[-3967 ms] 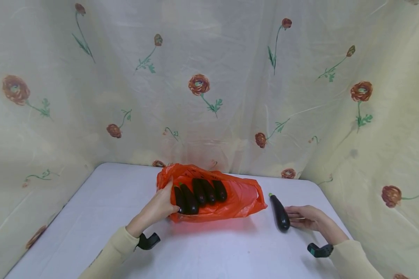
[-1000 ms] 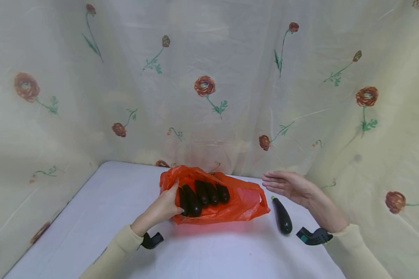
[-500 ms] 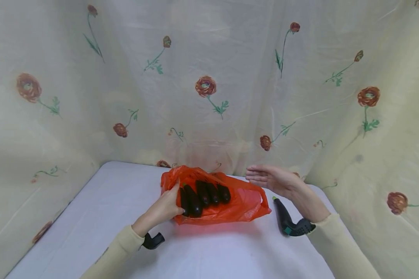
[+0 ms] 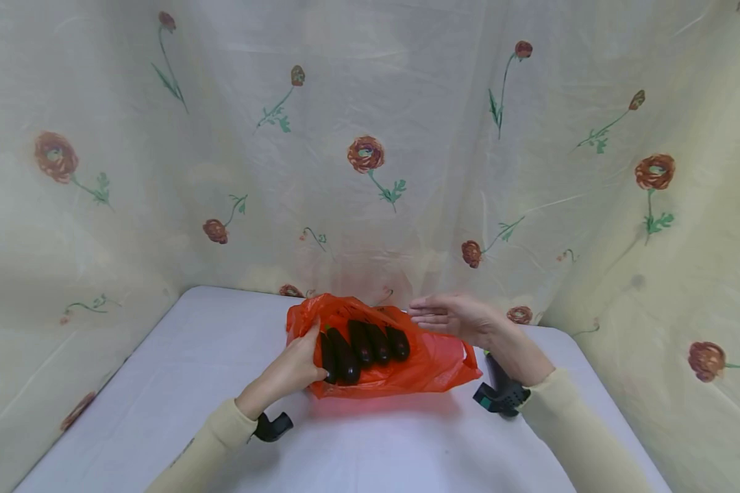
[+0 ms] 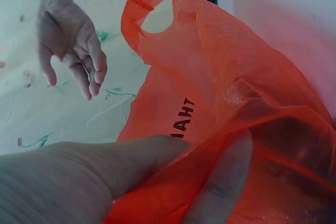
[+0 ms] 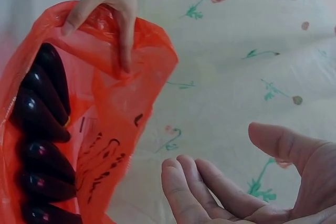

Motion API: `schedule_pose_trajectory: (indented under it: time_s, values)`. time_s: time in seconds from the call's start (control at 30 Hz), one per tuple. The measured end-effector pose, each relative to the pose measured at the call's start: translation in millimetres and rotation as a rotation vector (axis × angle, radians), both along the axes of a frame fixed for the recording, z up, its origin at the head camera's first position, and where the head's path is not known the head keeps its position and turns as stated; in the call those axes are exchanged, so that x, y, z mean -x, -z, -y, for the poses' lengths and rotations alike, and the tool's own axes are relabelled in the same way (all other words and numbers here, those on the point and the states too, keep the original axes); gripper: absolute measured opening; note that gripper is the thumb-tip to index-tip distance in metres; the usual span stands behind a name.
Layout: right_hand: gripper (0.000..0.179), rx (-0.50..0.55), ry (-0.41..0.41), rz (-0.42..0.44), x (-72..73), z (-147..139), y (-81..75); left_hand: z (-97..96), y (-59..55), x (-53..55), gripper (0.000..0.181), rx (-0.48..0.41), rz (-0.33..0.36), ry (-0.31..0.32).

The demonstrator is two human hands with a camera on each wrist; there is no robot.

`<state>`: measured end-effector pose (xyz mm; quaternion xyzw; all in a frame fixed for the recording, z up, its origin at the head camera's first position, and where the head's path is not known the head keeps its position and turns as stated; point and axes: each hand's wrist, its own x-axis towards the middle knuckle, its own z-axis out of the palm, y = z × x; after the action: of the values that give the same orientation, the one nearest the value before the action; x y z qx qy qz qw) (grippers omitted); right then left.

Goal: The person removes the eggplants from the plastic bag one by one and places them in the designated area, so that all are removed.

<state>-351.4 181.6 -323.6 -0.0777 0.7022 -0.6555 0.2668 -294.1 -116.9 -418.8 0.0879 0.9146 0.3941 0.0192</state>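
Note:
An orange-red plastic bag (image 4: 434,370) lies on its side with its mouth toward me. Several dark eggplants (image 4: 347,361) rest side by side inside it. My left hand (image 4: 292,366) holds the bag's left rim, thumb and fingers spread on the film (image 6: 131,85). My right hand (image 4: 459,318) is raised by the bag's back right, fingers extended and holding nothing; its bare palm (image 5: 68,32) shows in the left wrist view. A single eggplant (image 4: 497,370) lies on the table right of the bag, partly hidden by my right wrist and its camera.
The white table (image 4: 222,356) ends at a back edge close behind the bag. A flower-printed curtain (image 4: 296,171) hangs behind and on both sides. Black wrist cameras (image 4: 274,427) sit under both forearms.
My right hand has left the lone eggplant, risen, and moved left toward the bag's back right. That eggplant stays on the table. My left hand keeps its hold on the bag.

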Motion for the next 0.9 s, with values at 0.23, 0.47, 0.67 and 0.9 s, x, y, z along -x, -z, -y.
schedule_pose_trajectory:
  time_s: [0.23,0.47,0.67,0.9]
  values:
    - [0.048,-0.041,-0.033,0.001,0.9,14,10.2,0.3,0.1,-0.8,0.099,-0.007,-0.009,0.01]
    - [0.047,-0.051,-0.089,0.028,1.6,28,18.6,0.6,0.5,-0.4,0.098,-0.003,-0.014,0.003]
    - [0.047,-0.077,-0.098,0.065,6.4,38,27.7,1.6,0.0,-0.9,0.098,-0.015,-0.017,0.002]
    - [0.041,-0.121,-0.078,0.083,10.8,44,40.8,3.7,-0.9,-1.9,0.097,-0.024,-0.032,0.029]
